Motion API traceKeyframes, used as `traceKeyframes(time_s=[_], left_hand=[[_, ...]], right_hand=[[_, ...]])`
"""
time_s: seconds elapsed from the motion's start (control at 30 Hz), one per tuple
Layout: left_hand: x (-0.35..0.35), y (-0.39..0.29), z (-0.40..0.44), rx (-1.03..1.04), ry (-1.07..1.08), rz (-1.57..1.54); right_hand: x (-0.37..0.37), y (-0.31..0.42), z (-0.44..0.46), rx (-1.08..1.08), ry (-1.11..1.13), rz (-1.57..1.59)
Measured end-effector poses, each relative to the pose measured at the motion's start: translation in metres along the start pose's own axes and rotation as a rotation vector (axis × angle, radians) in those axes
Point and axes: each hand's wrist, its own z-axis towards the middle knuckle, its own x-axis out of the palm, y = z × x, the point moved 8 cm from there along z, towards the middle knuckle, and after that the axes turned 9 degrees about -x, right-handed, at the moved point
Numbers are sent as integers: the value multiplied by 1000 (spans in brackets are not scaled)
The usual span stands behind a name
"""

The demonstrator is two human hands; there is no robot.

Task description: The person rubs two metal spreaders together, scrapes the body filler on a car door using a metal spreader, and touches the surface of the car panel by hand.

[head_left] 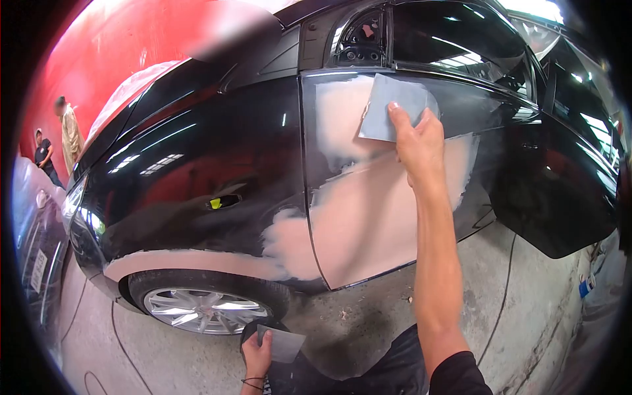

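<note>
My right hand reaches up to the front door of a black car and presses a grey sheet of sandpaper against it, thumb on top. Under and around the sheet, pinkish body filler covers much of the door. More filler runs along the fender above the wheel arch. Low down near the front wheel, my left hand pinches a smaller grey flat sheet between thumb and fingers. What material that smaller piece is cannot be made out.
The front wheel stands at the lower left. A rear door juts out open on the right. Cables lie on the concrete floor. Two people are by the red wall, near another car.
</note>
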Motion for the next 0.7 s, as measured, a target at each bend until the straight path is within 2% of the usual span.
traceKeyframes(time_s=[0.13, 0.23, 0.33, 0.47, 0.53, 0.6, 0.7], left_hand=[[-1, 7, 3, 16, 41, -29], [-1, 1, 1, 21, 32, 5], [-2, 2, 0, 2, 13, -39], [-1, 5, 1, 7, 13, -53], [-1, 3, 0, 11, 8, -85], [-4, 2, 0, 41, -3, -26], [-2, 3, 0, 24, 12, -24]], right_hand=[[4, -11, 7, 109, 17, 160], [23, 19, -6, -174, 50, 62], [23, 19, -9, 83, 98, 86], [44, 29, -15, -181, 103, 38], [50, 45, -19, -222, 161, -30], [56, 42, -13, -143, 208, 69], [57, 46, -19, -165, 311, 74]])
